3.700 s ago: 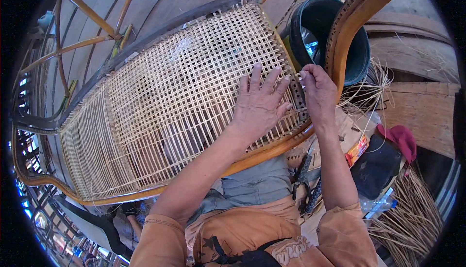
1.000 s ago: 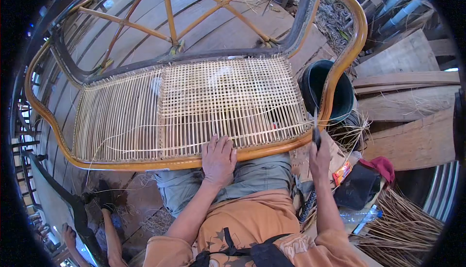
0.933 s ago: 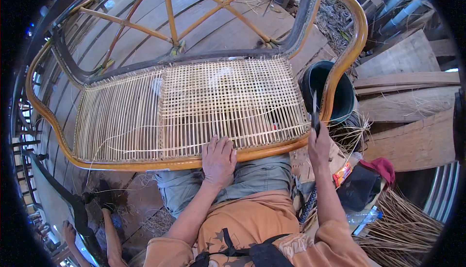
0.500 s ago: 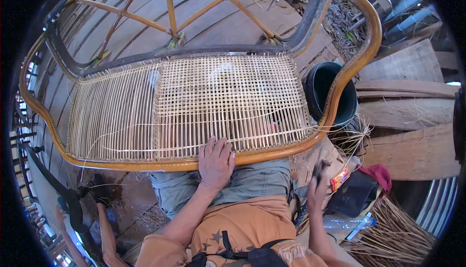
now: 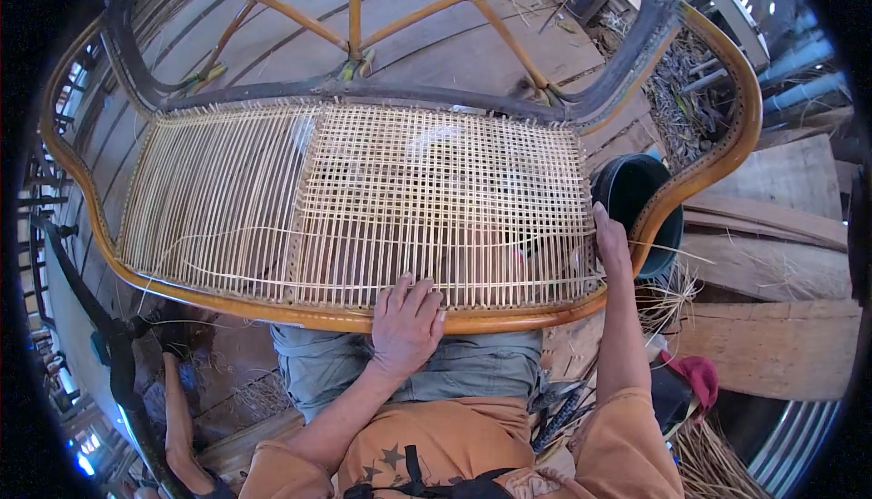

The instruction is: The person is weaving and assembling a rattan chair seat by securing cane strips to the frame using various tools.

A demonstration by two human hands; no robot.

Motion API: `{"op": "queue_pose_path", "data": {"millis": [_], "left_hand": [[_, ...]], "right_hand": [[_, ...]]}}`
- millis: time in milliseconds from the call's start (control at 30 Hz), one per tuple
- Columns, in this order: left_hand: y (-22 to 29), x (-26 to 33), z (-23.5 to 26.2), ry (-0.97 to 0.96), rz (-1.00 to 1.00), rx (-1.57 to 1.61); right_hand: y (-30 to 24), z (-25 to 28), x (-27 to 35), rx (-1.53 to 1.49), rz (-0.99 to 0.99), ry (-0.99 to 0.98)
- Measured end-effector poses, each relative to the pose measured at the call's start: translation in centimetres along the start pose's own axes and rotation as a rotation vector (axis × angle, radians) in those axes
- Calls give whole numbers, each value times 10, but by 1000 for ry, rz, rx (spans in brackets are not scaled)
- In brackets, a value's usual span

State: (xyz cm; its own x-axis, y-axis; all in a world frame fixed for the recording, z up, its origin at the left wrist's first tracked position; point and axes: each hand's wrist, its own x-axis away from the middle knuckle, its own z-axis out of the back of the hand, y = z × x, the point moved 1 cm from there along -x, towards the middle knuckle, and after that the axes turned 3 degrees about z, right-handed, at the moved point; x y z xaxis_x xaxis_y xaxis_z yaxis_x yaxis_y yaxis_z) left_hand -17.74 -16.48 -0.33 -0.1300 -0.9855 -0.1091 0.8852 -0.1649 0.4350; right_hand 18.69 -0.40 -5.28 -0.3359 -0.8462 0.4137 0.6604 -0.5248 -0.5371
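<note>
A rattan settee frame lies across my lap, its seat strung with pale cane strands. The right section is a woven cane mesh, closely crossed toward the back and looser toward the front. In the left section the strands run mostly one way. My left hand rests on the front rail, fingers spread over the mesh edge. My right hand is at the mesh's right edge, fingers together; what they pinch is hidden. A loose strand extends right from beside it.
A dark green bucket stands beyond the right armrest. Wooden boards lie to the right, with a maroon cloth and a bundle of brown strands nearer. Another person's arm shows at lower left.
My right hand has left the lower right, where it held a blurred dark tool, and risen to the mesh's right edge. The tool no longer shows in it. My left hand stays on the rail.
</note>
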Motion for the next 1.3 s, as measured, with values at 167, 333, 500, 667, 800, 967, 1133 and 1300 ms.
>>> {"op": "queue_pose_path", "data": {"millis": [167,333,500,667,800,967,1133,1300], "left_hand": [[-3,0,0,-29,21,-12],[-4,-4,0,-46,8,25],[-4,5,13,-119,56,60],[-19,-13,46,-83,-93,-24],[-96,-41,56,-112,-16,-364],[-192,-50,88,-218,136,-508],[-187,-60,87,-292,224,-394],[-234,-39,98,-206,285,-270]], "right_hand": [[12,-10,-21,204,-184,-118],[0,-15,-27,-762,-402,-66],[-44,23,62,97,245,146],[69,102,182,-90,-99,-41],[132,137,249,516,245,717],[126,76,288,-104,-162,382],[141,4,306,169,-168,109],[124,-25,299,262,-328,-67]]}}
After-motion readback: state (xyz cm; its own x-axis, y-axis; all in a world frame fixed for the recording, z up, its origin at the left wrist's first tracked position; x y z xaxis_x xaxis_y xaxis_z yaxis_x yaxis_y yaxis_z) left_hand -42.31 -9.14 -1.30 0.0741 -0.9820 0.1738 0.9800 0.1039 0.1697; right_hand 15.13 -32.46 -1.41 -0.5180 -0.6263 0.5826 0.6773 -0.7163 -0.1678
